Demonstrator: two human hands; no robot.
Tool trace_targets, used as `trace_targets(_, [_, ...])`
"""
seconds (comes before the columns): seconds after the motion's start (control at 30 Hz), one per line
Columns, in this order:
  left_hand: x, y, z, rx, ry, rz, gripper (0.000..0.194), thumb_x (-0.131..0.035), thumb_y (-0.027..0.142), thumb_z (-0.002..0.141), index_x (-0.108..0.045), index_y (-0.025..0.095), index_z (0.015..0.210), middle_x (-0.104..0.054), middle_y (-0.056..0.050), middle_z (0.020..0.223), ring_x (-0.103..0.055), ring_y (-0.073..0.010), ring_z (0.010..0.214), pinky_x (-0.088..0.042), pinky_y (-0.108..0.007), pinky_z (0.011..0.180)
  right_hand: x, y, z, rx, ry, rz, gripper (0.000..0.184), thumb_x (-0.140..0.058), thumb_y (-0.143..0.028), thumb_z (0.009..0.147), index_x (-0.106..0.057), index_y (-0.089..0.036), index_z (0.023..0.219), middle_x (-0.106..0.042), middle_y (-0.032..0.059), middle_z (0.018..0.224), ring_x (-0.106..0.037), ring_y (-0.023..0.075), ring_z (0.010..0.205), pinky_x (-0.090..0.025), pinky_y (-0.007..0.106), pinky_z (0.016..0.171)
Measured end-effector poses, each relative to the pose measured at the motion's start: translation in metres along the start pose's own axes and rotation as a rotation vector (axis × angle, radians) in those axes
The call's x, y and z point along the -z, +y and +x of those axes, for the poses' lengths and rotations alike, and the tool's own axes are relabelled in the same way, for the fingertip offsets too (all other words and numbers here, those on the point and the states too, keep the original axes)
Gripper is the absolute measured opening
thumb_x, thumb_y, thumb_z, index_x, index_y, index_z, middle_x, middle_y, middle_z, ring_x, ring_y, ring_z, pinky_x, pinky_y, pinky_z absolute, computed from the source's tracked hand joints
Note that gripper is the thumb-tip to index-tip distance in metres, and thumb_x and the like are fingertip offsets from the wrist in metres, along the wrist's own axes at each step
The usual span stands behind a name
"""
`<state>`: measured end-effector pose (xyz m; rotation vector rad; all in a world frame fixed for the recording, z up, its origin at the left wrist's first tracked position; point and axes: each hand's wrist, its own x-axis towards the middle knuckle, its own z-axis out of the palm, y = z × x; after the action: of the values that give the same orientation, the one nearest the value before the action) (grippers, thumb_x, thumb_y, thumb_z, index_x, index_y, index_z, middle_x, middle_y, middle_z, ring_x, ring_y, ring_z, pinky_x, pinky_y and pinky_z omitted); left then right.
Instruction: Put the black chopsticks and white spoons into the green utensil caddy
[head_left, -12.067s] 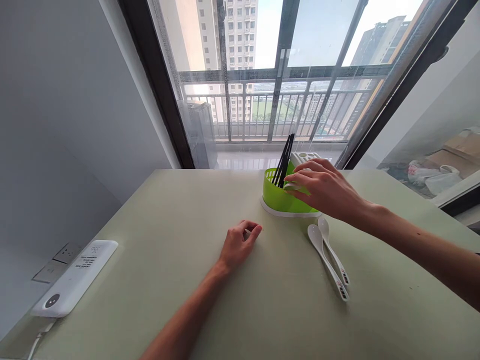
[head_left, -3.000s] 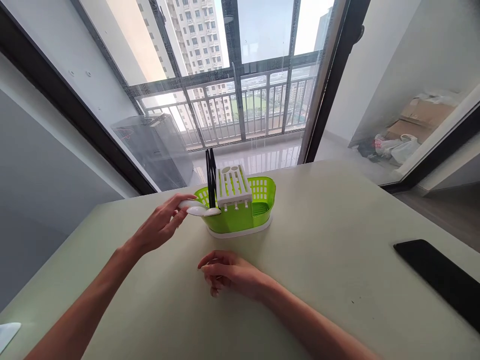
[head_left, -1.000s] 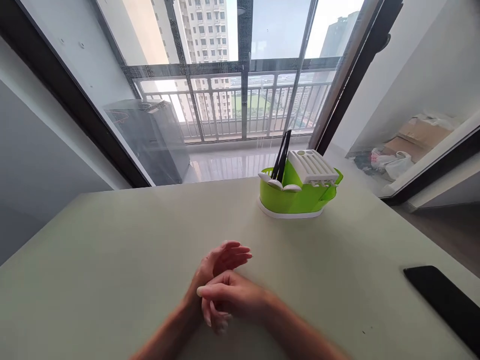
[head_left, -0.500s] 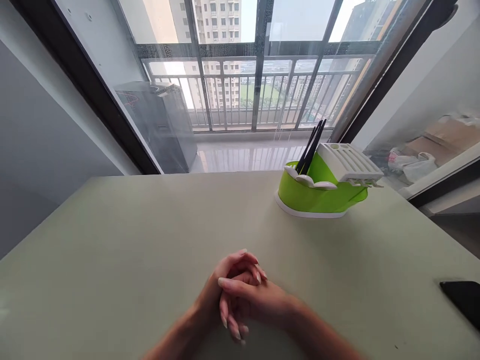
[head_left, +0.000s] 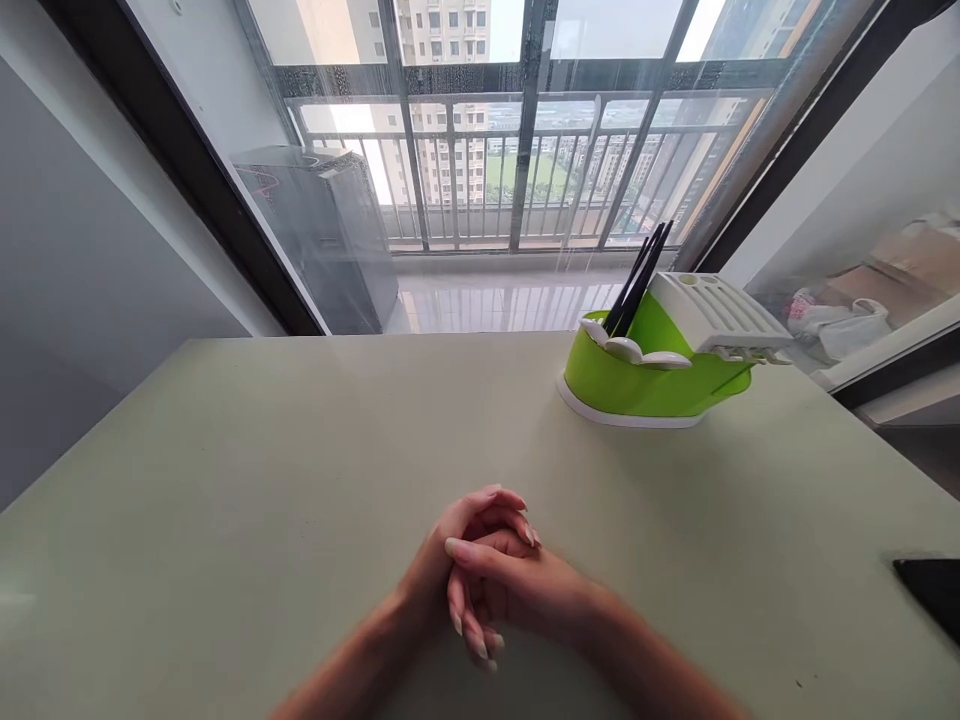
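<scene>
From my seat I see the pale green table (head_left: 225,480) stretching across the view, with a grey cabinet (head_left: 330,235) standing behind the window glass at the far left. At the near middle my left hand (head_left: 442,555) and right hand (head_left: 517,595) lie clasped together on the tabletop, fingers loosely curled over each other and gripping nothing else. Well apart from them, toward the far right edge, stands the green cutlery holder (head_left: 645,380) on its white base. Black chopsticks (head_left: 637,280) lean upright in its left end, two white spoons (head_left: 637,352) rest their bowls on its front rim, and a white slotted rack (head_left: 716,315) sits on its right side. A black phone (head_left: 934,600) lies at the right edge.
</scene>
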<state>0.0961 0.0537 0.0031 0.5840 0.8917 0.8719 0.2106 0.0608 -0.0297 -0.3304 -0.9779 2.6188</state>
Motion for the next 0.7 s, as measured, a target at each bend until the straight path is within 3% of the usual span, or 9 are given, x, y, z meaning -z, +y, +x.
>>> trace_targets(0.7, [-0.0061, 0.0053, -0.0046, -0.011, 0.002, -0.014, 0.030, -0.070, 0.048, 0.081, -0.068, 0.018, 0.087, -0.065, -0.004, 0.080, -0.063, -0.0199, 0.084, -0.050, -0.031, 0.083, 0.0002, 0.0042, 0.0026, 0.003, 0.016, 0.011, 0.061, -0.062, -0.069, 0.086, -0.067, -0.010, 0.067, -0.064, 0.0037, 0.053, -0.054, 0.0105, 0.039, -0.040, 0.021, 0.040])
